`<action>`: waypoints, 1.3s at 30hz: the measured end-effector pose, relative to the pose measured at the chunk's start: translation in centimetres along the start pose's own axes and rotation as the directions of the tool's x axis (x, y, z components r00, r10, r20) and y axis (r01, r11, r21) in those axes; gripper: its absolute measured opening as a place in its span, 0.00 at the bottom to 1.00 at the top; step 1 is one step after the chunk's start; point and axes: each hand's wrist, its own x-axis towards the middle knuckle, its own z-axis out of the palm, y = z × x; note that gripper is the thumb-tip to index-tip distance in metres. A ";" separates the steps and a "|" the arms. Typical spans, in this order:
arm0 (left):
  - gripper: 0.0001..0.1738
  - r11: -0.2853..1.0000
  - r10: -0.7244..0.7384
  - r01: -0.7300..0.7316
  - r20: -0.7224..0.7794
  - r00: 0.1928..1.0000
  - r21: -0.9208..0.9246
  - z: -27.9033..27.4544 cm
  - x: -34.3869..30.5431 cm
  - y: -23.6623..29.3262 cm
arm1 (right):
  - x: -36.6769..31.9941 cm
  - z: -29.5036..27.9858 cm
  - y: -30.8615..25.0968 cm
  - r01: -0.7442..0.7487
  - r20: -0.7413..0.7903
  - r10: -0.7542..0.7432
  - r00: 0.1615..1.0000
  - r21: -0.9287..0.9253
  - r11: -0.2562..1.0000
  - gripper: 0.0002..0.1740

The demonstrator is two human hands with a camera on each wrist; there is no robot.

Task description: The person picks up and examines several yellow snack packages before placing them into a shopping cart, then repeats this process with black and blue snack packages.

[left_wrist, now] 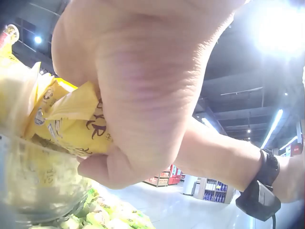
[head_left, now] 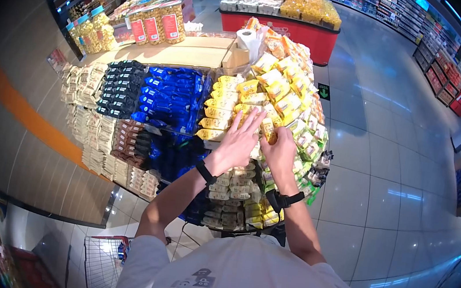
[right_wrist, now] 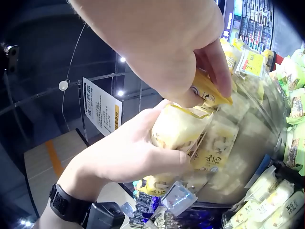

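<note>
Near the middle of the head view, the left hand reaches over rows of yellow packets, fingers long and slightly spread. The right wrist view shows its thumb along one side of a pale-yellow packet and the hand behind it, so it holds that packet. Just beside it, the right hand pinches a small yellow packet; its bent fingers grip the packet's yellow end. A large hand partly covers a yellow packet in the left wrist view. Some fingertips are hidden.
Blue packets and dark packets lie left of the yellow rows. Green packets line the display's right edge. A clear curved divider stands beside the packets. Behind are a paper roll and jars. A cart stands lower left.
</note>
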 end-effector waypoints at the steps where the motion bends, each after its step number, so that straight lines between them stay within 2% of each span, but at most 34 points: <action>1: 0.16 1.000 0.001 0.000 0.026 1.000 -0.015 -0.5 0.0 -0.1 | 0.0 0.1 0.1 0.019 -0.015 -0.019 1.000 0.010 1.000 0.17; 7: 0.19 1.000 0.021 -0.021 0.036 0.999 0.010 0.2 0.3 -0.4 | 0.0 0.2 0.0 0.016 -0.007 -0.016 1.000 0.024 1.000 0.17; 9: 0.20 0.999 -0.006 0.003 0.083 0.997 0.036 0.3 0.4 -0.3 | 0.0 0.3 0.0 0.018 -0.011 -0.017 1.000 0.019 1.000 0.17; 19: 0.19 0.999 0.010 -0.010 0.006 1.000 0.047 0.8 -0.3 -1.0 | 0.4 1.0 -0.9 0.044 -0.062 -0.042 0.997 0.021 0.999 0.18; 21: 0.20 1.000 0.013 -0.013 0.008 1.000 -0.014 0.7 -0.3 -1.1 | 0.5 1.1 -0.9 0.055 -0.060 -0.054 0.997 0.023 0.998 0.18; 27: 0.19 1.000 0.001 -0.001 -0.018 1.000 0.005 1.1 -0.3 -1.0 | 1.1 1.3 -0.7 0.065 -0.023 -0.065 0.998 0.003 0.998 0.19; 35: 0.22 0.999 -0.011 0.011 0.014 1.000 0.034 1.7 -0.2 -1.1 | 0.5 2.5 0.2 0.081 -0.048 -0.082 0.996 -0.014 0.997 0.18; 37: 0.23 0.999 -0.006 0.006 0.003 1.000 0.046 1.4 -0.2 -1.0 | 0.1 2.3 0.8 0.056 -0.006 -0.055 0.998 0.148 0.987 0.21; 38: 0.21 0.999 -0.006 0.006 0.002 1.000 0.049 1.3 -0.3 -1.0 | -0.1 2.2 1.2 0.056 -0.008 -0.055 0.998 0.147 0.988 0.21; 39: 0.20 0.999 -0.007 0.007 0.002 1.000 0.051 1.2 -0.3 -0.9 | -0.5 2.2 1.5 0.133 -0.047 -0.125 0.991 0.218 0.967 0.23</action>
